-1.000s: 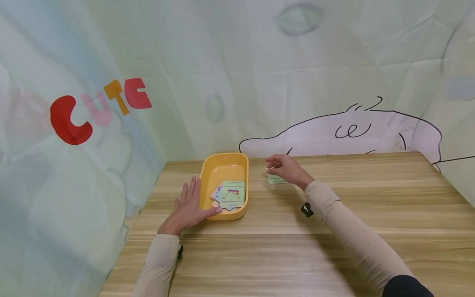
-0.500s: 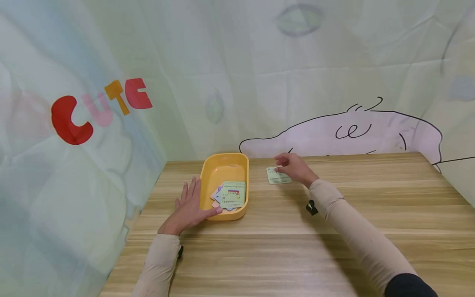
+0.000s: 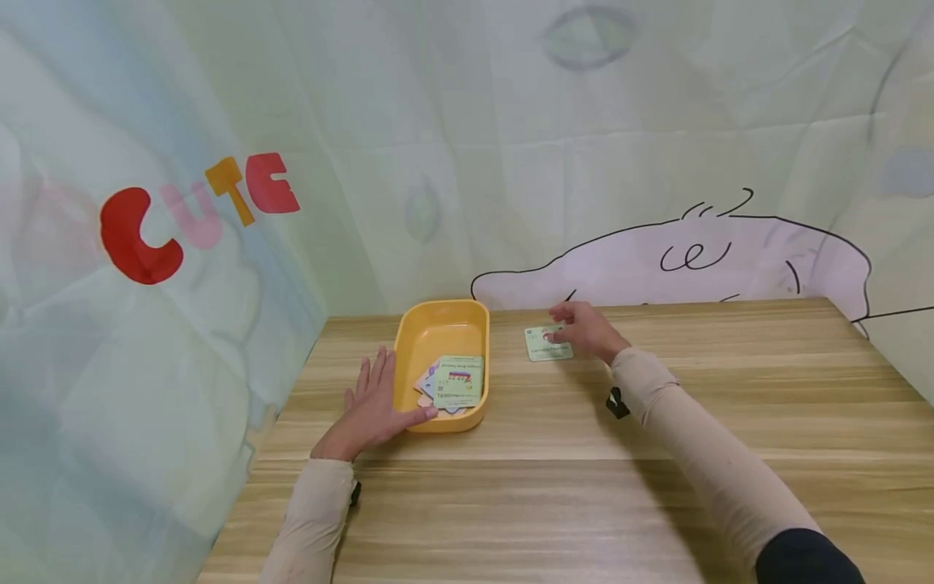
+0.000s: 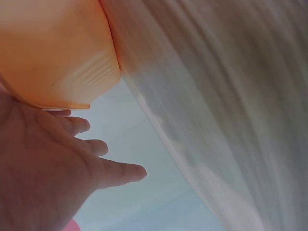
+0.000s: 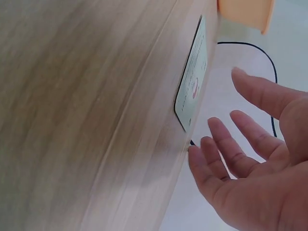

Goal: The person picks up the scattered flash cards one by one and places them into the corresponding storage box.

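Note:
On the wooden table, a pale green card [image 3: 541,349] lies flat to the right of a yellow tray [image 3: 441,308]. My right hand [image 3: 589,331] hovers just over this card with fingers spread and nothing held. In the right wrist view the card [image 5: 192,79] lies on the wood, apart from the hand [image 5: 260,168]. My left hand [image 3: 368,412] rests against the left side of the tray, thumb over its near rim, fingers straight. The left wrist view has the left hand [image 4: 53,163] alongside the tray wall [image 4: 62,57]. Inside the tray several cards overlap, a green card [image 3: 458,381] on top.
The wooden tabletop [image 3: 554,503] runs up to a printed fabric backdrop [image 3: 409,97] behind it. On the left, a fabric wall with coloured letters [image 3: 139,235] borders the table.
My right hand has let go of the green card and drawn back slightly to the right, leaving it flat on the table. The left hand and tray have stayed put.

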### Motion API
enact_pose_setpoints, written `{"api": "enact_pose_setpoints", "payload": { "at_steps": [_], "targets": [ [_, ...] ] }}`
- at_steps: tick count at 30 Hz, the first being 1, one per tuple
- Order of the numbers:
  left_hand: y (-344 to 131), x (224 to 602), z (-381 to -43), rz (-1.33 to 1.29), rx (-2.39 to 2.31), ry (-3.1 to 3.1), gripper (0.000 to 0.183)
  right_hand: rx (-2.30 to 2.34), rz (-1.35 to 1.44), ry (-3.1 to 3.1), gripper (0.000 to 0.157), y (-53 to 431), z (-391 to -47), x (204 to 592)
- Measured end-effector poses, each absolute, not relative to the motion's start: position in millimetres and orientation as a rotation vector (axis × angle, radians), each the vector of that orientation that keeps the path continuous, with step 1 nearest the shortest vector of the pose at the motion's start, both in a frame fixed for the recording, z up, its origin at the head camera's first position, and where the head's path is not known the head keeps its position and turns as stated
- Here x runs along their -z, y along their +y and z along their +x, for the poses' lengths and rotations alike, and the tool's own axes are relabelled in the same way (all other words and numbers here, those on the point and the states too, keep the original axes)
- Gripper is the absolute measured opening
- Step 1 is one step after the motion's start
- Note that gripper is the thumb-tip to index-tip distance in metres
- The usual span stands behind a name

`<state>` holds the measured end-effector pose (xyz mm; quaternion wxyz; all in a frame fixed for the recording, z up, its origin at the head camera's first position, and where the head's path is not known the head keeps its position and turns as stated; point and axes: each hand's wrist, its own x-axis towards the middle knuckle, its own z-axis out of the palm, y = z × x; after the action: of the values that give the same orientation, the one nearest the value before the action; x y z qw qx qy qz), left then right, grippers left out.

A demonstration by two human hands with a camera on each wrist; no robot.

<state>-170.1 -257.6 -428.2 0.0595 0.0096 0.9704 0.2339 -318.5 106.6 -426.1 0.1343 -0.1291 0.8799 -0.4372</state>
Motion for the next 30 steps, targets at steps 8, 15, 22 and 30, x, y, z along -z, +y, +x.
{"api": "enact_pose_setpoints", "payload": {
  "at_steps": [8,15,22,30],
  "targets": [
    [-255.9,425.2,-171.7,0.018,-0.705,2.933,0.130,1.149,-0.428,2.556,0.064,106.8,-323.7,433.2],
    [-256.8,426.1,-170.5,0.023,-0.701,2.939,0.131,0.857,-0.580,2.755,0.057,105.5,-326.5,436.8],
    [-258.4,427.3,-169.8,0.034,-0.707,2.946,0.132,0.825,-0.557,2.730,0.062,104.1,-329.4,433.7],
    [-257.3,427.0,-168.9,0.032,-0.710,2.948,0.132,0.807,-0.484,2.710,0.059,106.3,-333.1,433.1]
  ]
}}
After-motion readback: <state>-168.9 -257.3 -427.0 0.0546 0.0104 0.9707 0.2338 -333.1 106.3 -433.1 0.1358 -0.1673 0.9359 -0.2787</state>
